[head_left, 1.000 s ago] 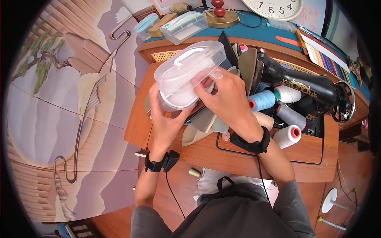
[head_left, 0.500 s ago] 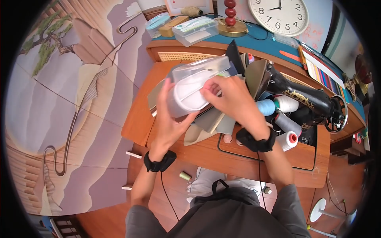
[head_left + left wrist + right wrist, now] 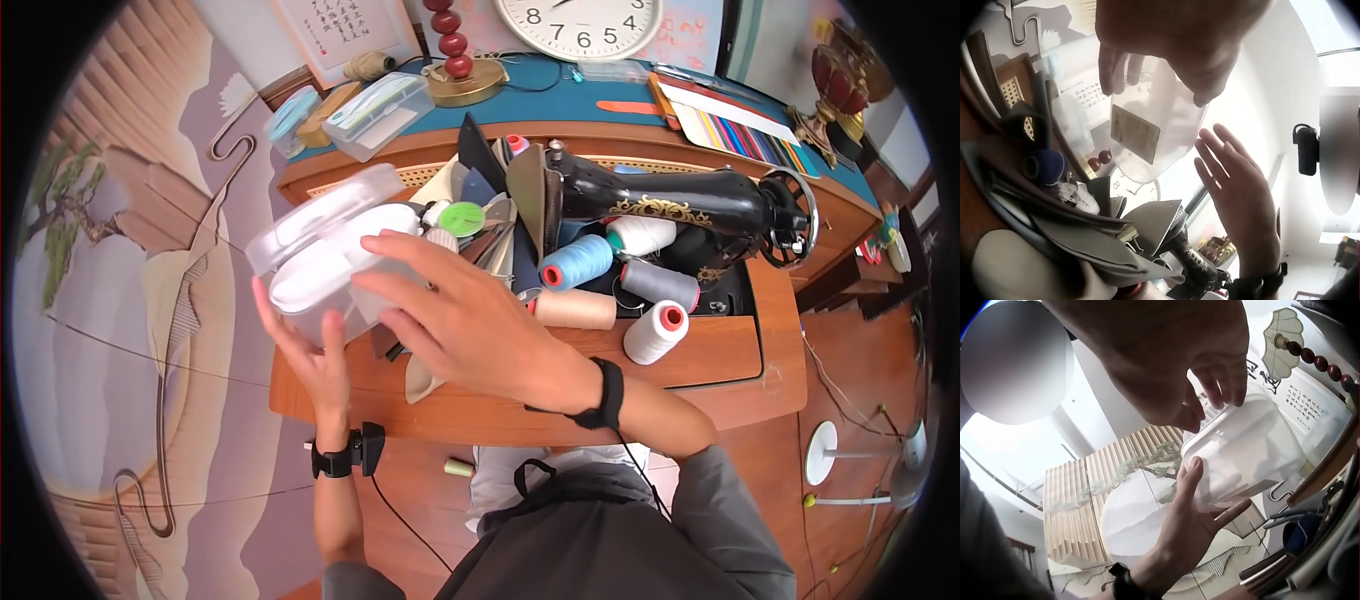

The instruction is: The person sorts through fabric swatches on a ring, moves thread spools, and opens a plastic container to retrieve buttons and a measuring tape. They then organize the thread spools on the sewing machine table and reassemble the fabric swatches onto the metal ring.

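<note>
My left hand (image 3: 318, 365) grips a translucent plastic box (image 3: 1154, 103) from below and the side, thumb and fingers around its walls. A clear lid (image 3: 325, 218) stands tilted up along the box's far side, above a white inner part (image 3: 318, 275). A label (image 3: 1136, 134) shows on the underside. My right hand (image 3: 480, 325) is at the box's right side with fingers extended and spread; in the left wrist view this hand (image 3: 1238, 187) appears beside the box, holding nothing. Whether its fingertips touch the rim, I cannot tell.
A black sewing machine (image 3: 660, 198) stands at the right, with blue (image 3: 577, 262), peach (image 3: 575, 309) and white (image 3: 656, 333) thread spools before it. Fabric pieces and a green disc (image 3: 461, 219) lie behind my right hand. A clear container (image 3: 380, 118) sits on the back shelf.
The box has moved left over the table, and the head view has turned. My right hand's fingers, bent together at the white inner part before, are now spread at the box's side.
</note>
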Demonstrator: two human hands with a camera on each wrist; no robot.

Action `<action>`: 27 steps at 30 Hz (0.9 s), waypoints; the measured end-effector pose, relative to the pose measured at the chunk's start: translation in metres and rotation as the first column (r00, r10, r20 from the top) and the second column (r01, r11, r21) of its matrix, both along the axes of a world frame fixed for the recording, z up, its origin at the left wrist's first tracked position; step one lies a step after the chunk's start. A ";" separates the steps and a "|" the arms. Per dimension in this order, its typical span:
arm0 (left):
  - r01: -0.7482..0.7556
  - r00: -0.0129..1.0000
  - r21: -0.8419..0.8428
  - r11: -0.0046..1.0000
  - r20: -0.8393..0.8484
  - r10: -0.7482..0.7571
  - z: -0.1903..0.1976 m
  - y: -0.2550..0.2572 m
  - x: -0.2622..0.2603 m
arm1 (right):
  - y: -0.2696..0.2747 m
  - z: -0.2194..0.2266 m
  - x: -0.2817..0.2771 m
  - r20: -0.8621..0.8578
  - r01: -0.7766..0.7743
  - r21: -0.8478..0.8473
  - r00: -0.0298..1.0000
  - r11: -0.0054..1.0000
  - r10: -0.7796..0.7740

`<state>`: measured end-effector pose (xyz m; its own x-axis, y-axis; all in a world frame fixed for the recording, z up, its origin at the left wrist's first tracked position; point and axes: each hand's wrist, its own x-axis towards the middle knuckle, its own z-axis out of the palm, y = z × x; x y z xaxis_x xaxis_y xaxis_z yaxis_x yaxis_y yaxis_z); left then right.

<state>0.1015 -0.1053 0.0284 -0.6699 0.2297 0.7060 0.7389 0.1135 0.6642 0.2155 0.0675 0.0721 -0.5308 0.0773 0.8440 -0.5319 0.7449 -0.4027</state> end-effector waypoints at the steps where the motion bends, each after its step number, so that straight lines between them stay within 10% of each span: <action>1: 0.001 1.000 0.019 1.000 -0.007 -0.001 0.003 0.004 -0.004 | 0.002 0.001 0.009 0.036 -0.029 -0.008 0.999 1.000 0.029; 11: 0.196 0.874 0.338 0.920 0.366 -0.321 0.028 0.061 -0.043 | 0.057 -0.033 0.128 0.220 -0.040 -0.025 0.974 0.999 0.045; 27: 0.487 0.752 0.115 0.866 0.449 -0.483 0.041 0.219 -0.100 | 0.091 -0.086 0.197 0.539 0.106 -0.283 0.839 0.953 0.066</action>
